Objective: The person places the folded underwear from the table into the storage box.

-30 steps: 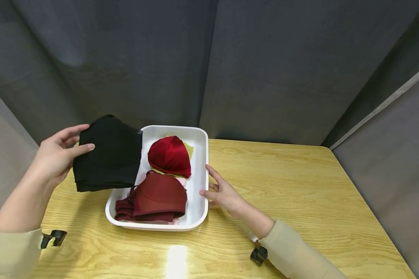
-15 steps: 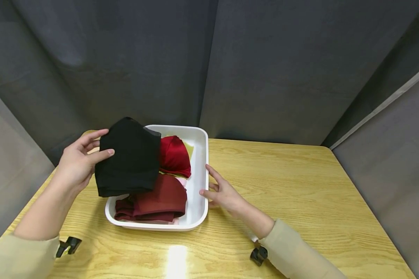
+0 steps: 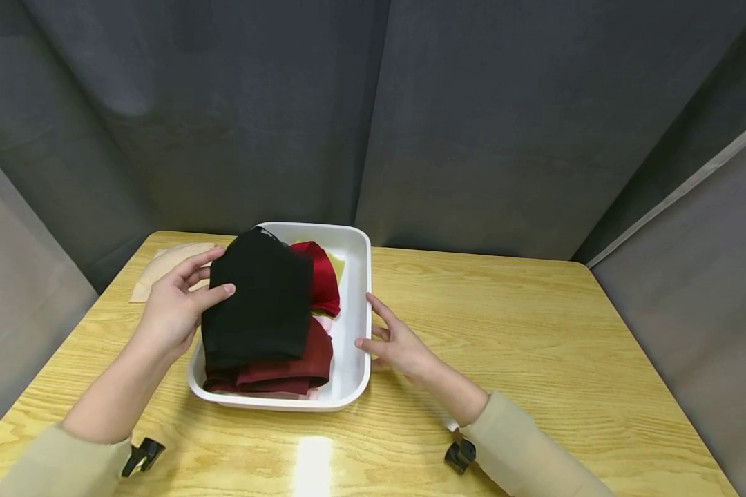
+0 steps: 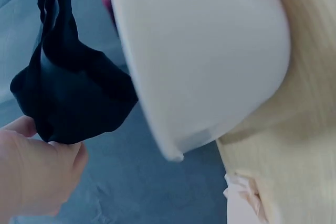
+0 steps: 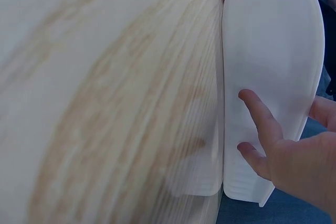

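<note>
My left hand [image 3: 177, 304] pinches a folded black bra [image 3: 257, 304] by its left side, thumb on top. The bra hangs over the left part of a white plastic bin [image 3: 351, 359]. In the left wrist view the black bra [image 4: 79, 87] dangles beside the bin's outer wall [image 4: 205, 51]. Inside lie a shiny red bra [image 3: 325, 279] and a maroon bra [image 3: 313, 352], both partly covered by the black one. My right hand [image 3: 404, 348] holds the bin's right wall, thumb over the rim; its fingers [image 5: 262, 119] press the outside in the right wrist view.
A beige folded piece of fabric [image 3: 168, 262] lies on the wooden table [image 3: 503, 345] behind my left hand. Yellow fabric [image 3: 337, 266] shows under the red bra. Grey curtains [image 3: 273, 110] stand along the back and sides.
My left hand has carried the black bra rightward and slightly nearer, over the bin, covering more of the red and maroon bras. The beige fabric has come into view. My right hand stays put.
</note>
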Tool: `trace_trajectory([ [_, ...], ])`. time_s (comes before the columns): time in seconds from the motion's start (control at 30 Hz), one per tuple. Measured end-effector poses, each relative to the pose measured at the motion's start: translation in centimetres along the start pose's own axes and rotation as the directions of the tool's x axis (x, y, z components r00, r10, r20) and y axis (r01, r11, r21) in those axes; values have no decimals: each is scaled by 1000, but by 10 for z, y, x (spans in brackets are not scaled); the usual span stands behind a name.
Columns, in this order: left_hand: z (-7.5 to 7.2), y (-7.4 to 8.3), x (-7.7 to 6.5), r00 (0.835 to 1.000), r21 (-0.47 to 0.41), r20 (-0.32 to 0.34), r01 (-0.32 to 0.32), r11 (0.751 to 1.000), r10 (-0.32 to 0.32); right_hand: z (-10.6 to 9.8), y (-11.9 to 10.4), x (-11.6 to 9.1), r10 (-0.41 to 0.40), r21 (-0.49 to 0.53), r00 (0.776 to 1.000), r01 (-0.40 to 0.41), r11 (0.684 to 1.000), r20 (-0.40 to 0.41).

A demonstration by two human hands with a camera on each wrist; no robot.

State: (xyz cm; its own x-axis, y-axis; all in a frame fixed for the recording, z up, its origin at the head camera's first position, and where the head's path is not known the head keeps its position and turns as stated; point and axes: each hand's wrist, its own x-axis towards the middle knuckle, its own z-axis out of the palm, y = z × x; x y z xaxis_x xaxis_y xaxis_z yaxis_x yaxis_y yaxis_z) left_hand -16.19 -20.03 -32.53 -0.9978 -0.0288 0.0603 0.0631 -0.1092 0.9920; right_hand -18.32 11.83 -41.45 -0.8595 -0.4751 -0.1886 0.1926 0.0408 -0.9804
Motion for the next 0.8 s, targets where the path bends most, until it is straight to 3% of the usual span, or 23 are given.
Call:
trace_trajectory([
  [0.37,8,-25,-12,998,191,-1,64,979,-65,1,-1,-1,-8,-11,1000,8,1000,2],
  [0.8,3,-45,-17,991,245,41,110,963,-124,2,-1,-1,-6,-29,1000,5,1000,-16],
])
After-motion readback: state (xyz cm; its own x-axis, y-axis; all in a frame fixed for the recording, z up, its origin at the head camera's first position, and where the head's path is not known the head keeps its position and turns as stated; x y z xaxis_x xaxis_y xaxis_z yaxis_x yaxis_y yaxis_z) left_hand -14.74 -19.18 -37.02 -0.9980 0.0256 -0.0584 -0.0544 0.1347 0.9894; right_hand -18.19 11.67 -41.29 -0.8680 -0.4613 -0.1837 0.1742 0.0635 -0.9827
